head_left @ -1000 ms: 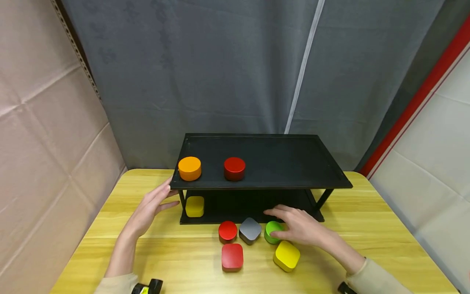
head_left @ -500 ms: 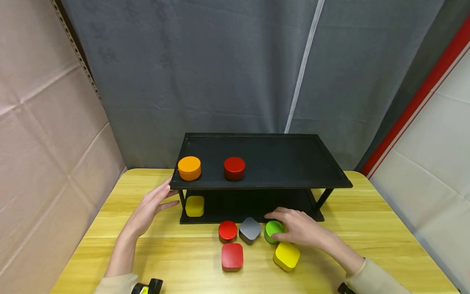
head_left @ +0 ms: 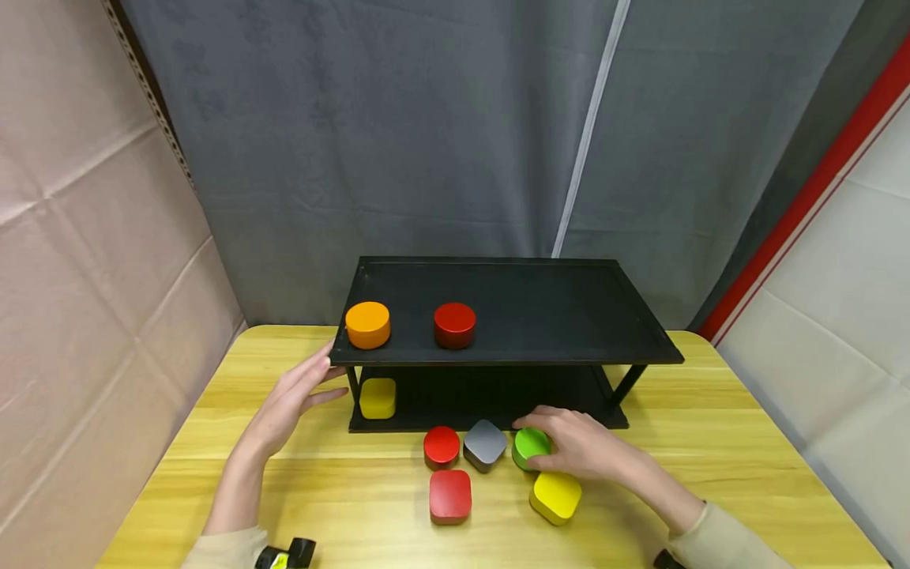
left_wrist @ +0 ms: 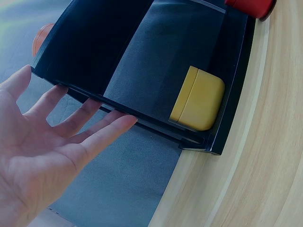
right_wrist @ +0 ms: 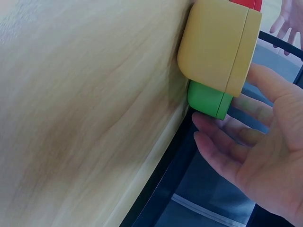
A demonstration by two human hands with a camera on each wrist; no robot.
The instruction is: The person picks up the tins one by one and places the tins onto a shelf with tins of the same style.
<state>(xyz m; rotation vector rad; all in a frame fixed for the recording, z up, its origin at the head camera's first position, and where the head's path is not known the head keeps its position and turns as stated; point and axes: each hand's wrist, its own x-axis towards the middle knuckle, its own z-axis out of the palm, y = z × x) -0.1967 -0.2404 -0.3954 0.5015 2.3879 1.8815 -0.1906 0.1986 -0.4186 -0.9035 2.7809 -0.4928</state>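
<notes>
At the left end of a black two-tier shelf, my left hand rests its straight fingers against the side; the left wrist view shows those fingers along the frame. My right hand pinches a green round block on the table in front of the shelf, thumb on the near side and fingers on the far side. Close to the thumb lies a yellow rounded-square block, which partly covers the green one in the right wrist view. A grey block sits left of the green block.
Left of the grey block are a red round block and a red square block. The shelf top bears an orange round block and a dark red one. Another yellow block sits on the lower tier. A grey curtain hangs behind.
My right hand's fingers have drawn in slightly toward the near side, closer around the green block. The left hand and the blocks stay where they were.
</notes>
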